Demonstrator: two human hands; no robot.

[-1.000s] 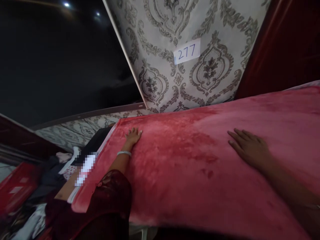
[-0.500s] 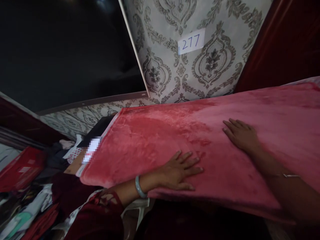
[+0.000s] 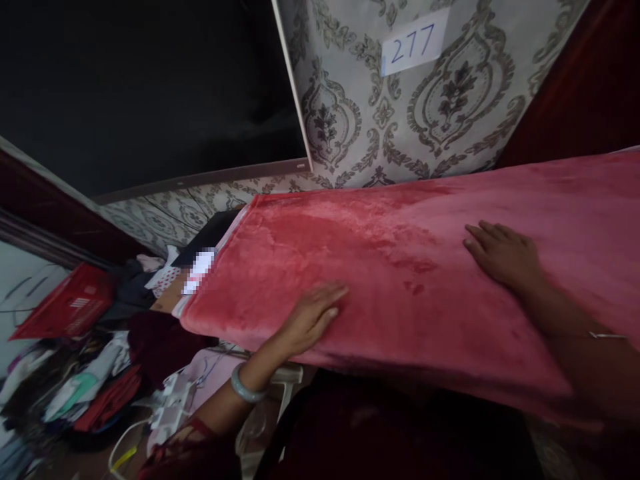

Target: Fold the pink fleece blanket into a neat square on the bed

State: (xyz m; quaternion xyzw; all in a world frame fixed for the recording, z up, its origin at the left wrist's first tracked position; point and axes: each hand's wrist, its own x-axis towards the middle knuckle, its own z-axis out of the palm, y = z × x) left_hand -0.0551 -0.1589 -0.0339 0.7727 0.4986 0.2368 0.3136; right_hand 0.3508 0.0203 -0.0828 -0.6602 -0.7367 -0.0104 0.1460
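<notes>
A plush pink-red blanket [image 3: 360, 280] lies spread over a long table, its near edge hanging a little over the side. My left hand [image 3: 313, 317], with a pale bangle at the wrist, is over the front left part of the blanket, fingers stretched out and slightly blurred; whether it touches the cloth I cannot tell. Farther right, my right hand [image 3: 505, 257] rests palm down on the lighter pink area, fingers extended. Neither hand grips anything.
A large dark television screen [image 3: 160, 93] hangs at the back left. Beside it, a paper marked 277 [image 3: 415, 41] is on the patterned wall. Left of the table are a red basket [image 3: 70, 303], piled clothes [image 3: 100, 393] and a white power strip [image 3: 173, 407].
My left hand has moved left across the blanket, its fingers closer together. My right hand stays in about the same place on the cloth. The camera view has shifted.
</notes>
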